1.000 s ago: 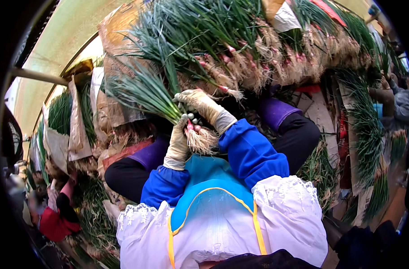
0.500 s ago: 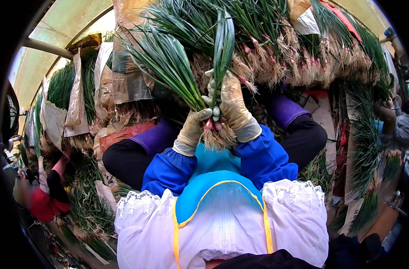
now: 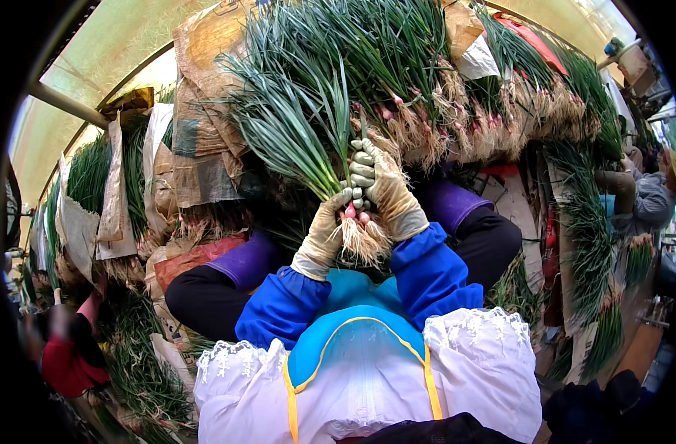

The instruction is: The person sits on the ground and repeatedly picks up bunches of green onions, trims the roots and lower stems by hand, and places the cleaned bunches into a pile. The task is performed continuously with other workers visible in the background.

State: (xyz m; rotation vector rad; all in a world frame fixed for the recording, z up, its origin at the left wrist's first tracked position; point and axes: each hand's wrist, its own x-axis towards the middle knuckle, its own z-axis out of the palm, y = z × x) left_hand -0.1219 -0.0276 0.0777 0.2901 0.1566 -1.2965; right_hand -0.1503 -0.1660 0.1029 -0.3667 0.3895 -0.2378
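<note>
My two gloved hands meet in front of my chest around a bunch of green onions (image 3: pixel 302 152), its leaves fanning up and left and its pinkish bulbs and pale roots hanging below. My left hand (image 3: pixel 325 229) is closed round the stems just above the bulbs. My right hand (image 3: pixel 382 183) is curled against the right side of the same bunch, its fingers wrapped over the stems. Both gloves are cream with greyish, soiled fingers. A big heap of green onions (image 3: pixel 405 66) lies right behind the bunch, roots toward me.
Woven sacking (image 3: pixel 205 140) hangs at the heap's left. More onions (image 3: pixel 579 229) lie along the right, and loose ones (image 3: pixel 142 362) at lower left. A person in red (image 3: pixel 75 362) sits at far left, another in grey (image 3: pixel 653 200) at far right. My purple-covered knees (image 3: pixel 453 203) flank the work.
The view has shifted slightly. The leaves standing upright in my right hand have come down to the left alongside the rest of the bunch, and my right fingers have curled in closer.
</note>
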